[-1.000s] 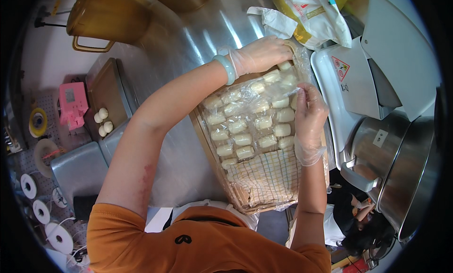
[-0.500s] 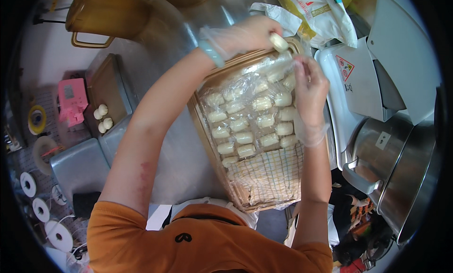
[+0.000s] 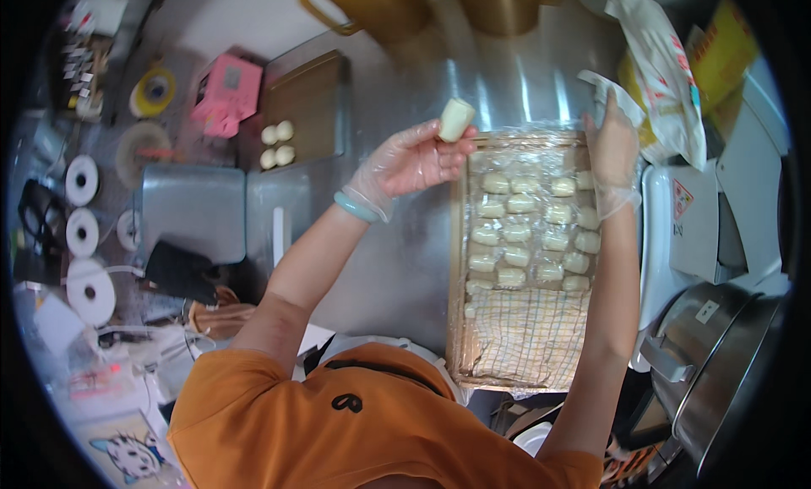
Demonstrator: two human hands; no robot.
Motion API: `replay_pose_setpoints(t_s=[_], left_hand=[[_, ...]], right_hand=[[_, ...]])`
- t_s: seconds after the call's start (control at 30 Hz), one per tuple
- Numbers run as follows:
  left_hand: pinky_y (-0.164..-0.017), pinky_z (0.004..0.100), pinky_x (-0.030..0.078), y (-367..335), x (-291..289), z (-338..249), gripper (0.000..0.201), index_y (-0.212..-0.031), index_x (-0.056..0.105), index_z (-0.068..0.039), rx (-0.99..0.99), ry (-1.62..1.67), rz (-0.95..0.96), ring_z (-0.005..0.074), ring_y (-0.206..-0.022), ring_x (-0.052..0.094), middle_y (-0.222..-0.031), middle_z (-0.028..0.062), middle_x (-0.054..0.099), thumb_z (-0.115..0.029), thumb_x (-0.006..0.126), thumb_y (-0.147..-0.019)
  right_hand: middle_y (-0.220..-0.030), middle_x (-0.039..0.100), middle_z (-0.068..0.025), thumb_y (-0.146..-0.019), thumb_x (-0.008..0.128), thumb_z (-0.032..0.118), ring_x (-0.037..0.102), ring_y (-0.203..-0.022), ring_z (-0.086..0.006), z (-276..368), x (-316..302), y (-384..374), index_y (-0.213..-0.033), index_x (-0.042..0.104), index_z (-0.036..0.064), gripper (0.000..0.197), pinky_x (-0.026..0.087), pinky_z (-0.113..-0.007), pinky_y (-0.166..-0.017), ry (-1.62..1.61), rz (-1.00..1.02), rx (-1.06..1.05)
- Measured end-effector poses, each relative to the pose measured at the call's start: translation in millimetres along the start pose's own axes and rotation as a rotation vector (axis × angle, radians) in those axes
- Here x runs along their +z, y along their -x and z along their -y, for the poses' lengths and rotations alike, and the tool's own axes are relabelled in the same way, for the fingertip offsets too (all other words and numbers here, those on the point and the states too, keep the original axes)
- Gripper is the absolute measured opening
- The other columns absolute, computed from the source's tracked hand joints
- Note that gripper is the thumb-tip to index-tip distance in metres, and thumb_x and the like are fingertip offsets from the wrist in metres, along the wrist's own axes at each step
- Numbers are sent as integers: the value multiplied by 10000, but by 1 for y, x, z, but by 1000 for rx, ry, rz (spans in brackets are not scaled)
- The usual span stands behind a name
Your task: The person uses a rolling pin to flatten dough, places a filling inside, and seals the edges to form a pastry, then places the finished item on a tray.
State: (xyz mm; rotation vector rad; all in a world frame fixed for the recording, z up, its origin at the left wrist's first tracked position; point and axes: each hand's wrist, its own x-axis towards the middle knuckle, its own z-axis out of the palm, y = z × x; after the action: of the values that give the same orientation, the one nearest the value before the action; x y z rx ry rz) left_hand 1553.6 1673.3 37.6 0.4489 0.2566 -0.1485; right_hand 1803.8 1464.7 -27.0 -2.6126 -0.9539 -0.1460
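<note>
Your orange sleeves (image 3: 228, 396) were closest. Your left arm (image 3: 308, 269) slanted up and inward, with a pale green bracelet (image 3: 356, 207) at the wrist. Your right arm (image 3: 610, 320) reached almost straight up over the right edge of the tray (image 3: 457, 320). A checked cloth (image 3: 528, 337) lay at the tray's near end, and past it sat rows of white dough rolls (image 3: 517, 256) with clear plastic (image 3: 524, 147). Your left hand (image 3: 414, 163) was palm up, thumb and fingers pinching one white roll (image 3: 457, 120) near the far left corner. Your right hand (image 3: 614, 151) was by the far right corner, thumb apart from its fingers, beside white paper (image 3: 621, 96); I couldn't tell if it gripped any. Brown jugs (image 3: 389, 11) stood farthest.
</note>
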Motion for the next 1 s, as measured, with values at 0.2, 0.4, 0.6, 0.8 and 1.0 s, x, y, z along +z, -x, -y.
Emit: replay_pose_setpoints(t_s=[0.2,0.4,0.6,0.8,1.0], left_hand=[[-888,361,493,76,1,26,549,-1303,478,54,62,189,228,227,-960,650,-1148,172,636,-377,536,-968],[-844,380,473,163,9,37,451,-1287,492,-25,187,121,162,250,-995,633,-1202,132,600,-354,514,-978],[-910,399,509,235,0,43,485,-1304,473,32,129,-25,281,285,-1058,631,-1217,173,598,-351,466,-1007],[-940,353,486,320,-10,52,453,-1312,494,2,193,-105,-84,221,-1010,637,-1210,152,608,-338,474,-1012],[-958,301,479,374,-69,76,470,-1343,475,20,255,-151,-263,155,-1039,622,-1196,131,623,-292,531,-996]], right_hand=[[-1054,639,-220,-901,624,332,579,-1052,-363,19,31,42,-1293,549,11,512,426,-461,-938,43,0,-244],[-1283,592,-182,-938,587,425,521,-1224,-284,182,-92,101,-1247,604,9,519,363,-415,-1070,-1107,311,-5],[-1159,641,-102,-958,613,303,571,-1090,-171,304,-120,177,-1325,549,7,475,427,-313,-987,-1510,740,-118],[-1036,678,-82,-938,648,187,617,-957,-141,373,-97,239,-1241,603,-13,365,482,-272,-897,-1473,693,68],[-1378,506,-185,-977,541,426,483,-1266,-260,408,-49,303,-1410,435,-10,624,355,-387,-1085,-1381,500,121]])
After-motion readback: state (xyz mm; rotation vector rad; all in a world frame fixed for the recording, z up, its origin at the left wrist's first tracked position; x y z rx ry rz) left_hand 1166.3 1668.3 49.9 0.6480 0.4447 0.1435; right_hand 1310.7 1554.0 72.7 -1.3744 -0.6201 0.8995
